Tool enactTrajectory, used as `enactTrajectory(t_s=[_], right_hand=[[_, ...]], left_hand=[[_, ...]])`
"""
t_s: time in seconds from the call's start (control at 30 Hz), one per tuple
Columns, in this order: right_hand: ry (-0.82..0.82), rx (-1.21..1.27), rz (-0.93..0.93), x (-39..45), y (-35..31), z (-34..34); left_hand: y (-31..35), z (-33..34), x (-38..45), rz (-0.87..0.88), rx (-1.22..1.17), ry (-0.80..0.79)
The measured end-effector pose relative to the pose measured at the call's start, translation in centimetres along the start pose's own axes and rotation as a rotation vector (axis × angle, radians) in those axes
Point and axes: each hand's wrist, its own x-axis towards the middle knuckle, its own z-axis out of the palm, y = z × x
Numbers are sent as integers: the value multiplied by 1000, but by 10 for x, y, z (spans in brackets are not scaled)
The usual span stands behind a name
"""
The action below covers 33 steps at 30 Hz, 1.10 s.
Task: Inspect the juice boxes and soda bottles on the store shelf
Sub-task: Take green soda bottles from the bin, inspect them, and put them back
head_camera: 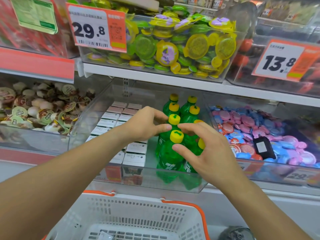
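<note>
- While both hands sit among the soda bottles (170,153) in the clear bin (138,177), work one bottle at a time.
- Left hand (145,123): fingers spread and curled, thumb tip at the neck of the second-row bottle under its yellow cap (174,119); touching or nearly so, not closed around anything.
- Right hand (202,149): fingers apart, thumb resting on the front bottle just below its yellow cap (176,136), index reaching toward the left thumb; no firm grip visible.
- Bottles standing upright in close rows, right half of the bin; juice boxes (121,122) packed flat-topped in the left half, just beside them and untouched.
- Steady neighbours with the left hand, lift or tilt the front bottle with the right so label and seal face up.
- Grip at the shoulder, not the cap; smooth plastic likely to slip.
- Avoid toppling the tight rows against the bin wall.
- Basket (138,213) below, under both forearms; keep clear of its orange handle (183,204).
</note>
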Motion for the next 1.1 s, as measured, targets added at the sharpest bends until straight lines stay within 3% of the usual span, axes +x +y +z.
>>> enactTrajectory(t_s=[0.23,0.33,0.4,0.6,0.67,0.9,1.1], right_hand=[[-6,21,-11,6,-1,3],[-17,21,-8,5,0,2],[-14,-3,-16,4,1,2],[24,-106,-122,10,4,1],[11,-144,-120,13,3,2],[-107,-248,-43,14,2,5],[-81,-248,16,12,-3,5]], left_hand=[[-3,-6,5,-54,-124,-85],[-2,-13,14,-92,-216,148],[-1,-12,24,-39,-122,283],[10,-3,41,108,90,36],[9,-4,44,120,143,30],[-13,-9,22,168,94,383],[-9,-9,-17,470,109,639]])
